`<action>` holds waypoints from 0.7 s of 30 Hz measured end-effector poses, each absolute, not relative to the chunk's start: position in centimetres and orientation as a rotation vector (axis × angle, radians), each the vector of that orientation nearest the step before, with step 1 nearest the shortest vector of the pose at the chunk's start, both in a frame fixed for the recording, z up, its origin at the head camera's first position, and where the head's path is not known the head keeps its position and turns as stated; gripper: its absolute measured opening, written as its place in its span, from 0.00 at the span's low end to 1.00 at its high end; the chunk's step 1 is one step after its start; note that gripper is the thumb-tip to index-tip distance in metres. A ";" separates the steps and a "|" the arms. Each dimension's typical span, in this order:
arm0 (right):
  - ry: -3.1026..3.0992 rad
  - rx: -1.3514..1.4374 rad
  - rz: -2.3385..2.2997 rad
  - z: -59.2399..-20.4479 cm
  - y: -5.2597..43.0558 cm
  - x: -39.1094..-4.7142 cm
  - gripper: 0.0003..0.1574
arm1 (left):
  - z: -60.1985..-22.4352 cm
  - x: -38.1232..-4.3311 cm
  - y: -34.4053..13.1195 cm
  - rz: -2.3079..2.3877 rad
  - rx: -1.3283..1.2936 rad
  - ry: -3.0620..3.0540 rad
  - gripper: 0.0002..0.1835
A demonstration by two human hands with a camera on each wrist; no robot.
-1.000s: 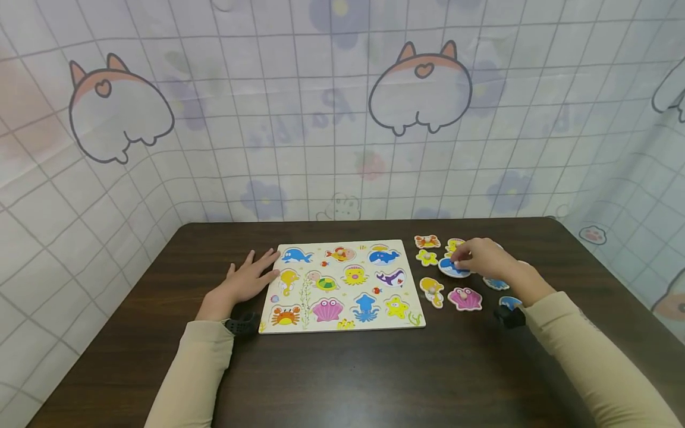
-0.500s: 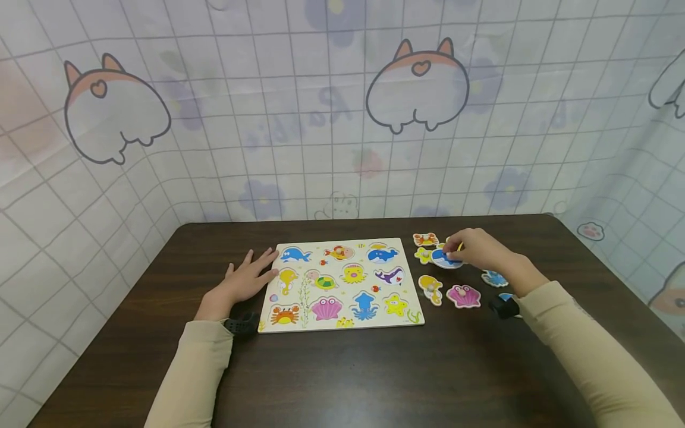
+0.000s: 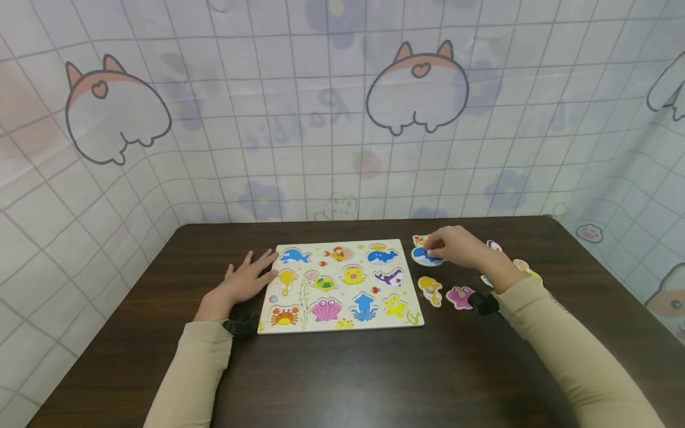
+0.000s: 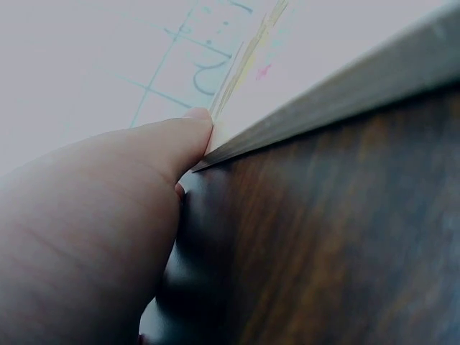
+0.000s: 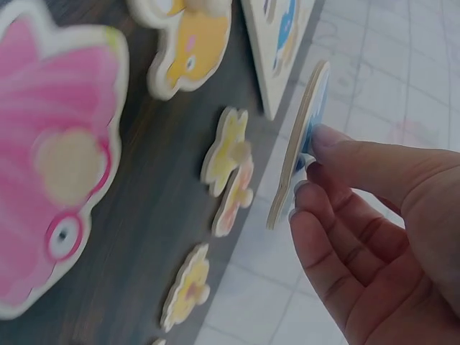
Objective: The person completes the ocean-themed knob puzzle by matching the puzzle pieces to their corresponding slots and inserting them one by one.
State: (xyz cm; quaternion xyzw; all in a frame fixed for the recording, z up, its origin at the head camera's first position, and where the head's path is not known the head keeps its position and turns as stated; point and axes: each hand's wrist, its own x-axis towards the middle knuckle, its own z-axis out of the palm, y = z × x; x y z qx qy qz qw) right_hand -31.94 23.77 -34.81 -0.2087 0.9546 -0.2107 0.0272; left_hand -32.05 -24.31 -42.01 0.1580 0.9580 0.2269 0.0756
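A white wooden puzzle board (image 3: pixel 377 324) printed with sea animals lies on the dark table. At its left edge my left hand (image 3: pixel 243 284) rests flat with fingers spread; in the left wrist view its thumb (image 4: pixel 190 133) is against the board's edge. Right of the board, my right hand (image 3: pixel 460 245) pinches a blue whale puzzle piece (image 3: pixel 425 257) between thumb and fingers. In the right wrist view this whale piece (image 5: pixel 302 136) appears nearly edge-on, raised over the table, with the fingertips at its printed face.
Loose pieces lie around the right hand: a seahorse (image 3: pixel 430 291), a pink shell (image 3: pixel 460 297), a partly covered crab (image 3: pixel 420 240) and a turtle (image 3: pixel 527 268). A yellow starfish (image 5: pixel 224 151) shows in the right wrist view. A patterned curtain (image 3: pixel 342 148) hangs behind the table.
The right hand has lifted the whale piece from among the loose pieces and moved left with it, toward the board. My left hand has stayed in place.
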 end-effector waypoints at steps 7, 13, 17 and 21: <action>2.950 -0.629 -0.656 -34.7 22.1 -32.2 0.09 | -42.0 -32.1 -24.3 0.685 0.475 2.877 0.37; 2.952 -0.599 -0.658 -34.7 20.7 -32.6 0.11 | -42.0 -32.0 -24.3 0.679 0.473 2.880 0.36; 2.959 -0.613 -0.659 -34.9 20.0 -33.1 0.10 | -41.9 -32.0 -24.3 0.682 0.475 2.880 0.36; 2.957 -0.621 -0.653 -35.2 19.1 -33.5 0.10 | -41.9 -32.0 -24.3 0.673 0.475 2.883 0.36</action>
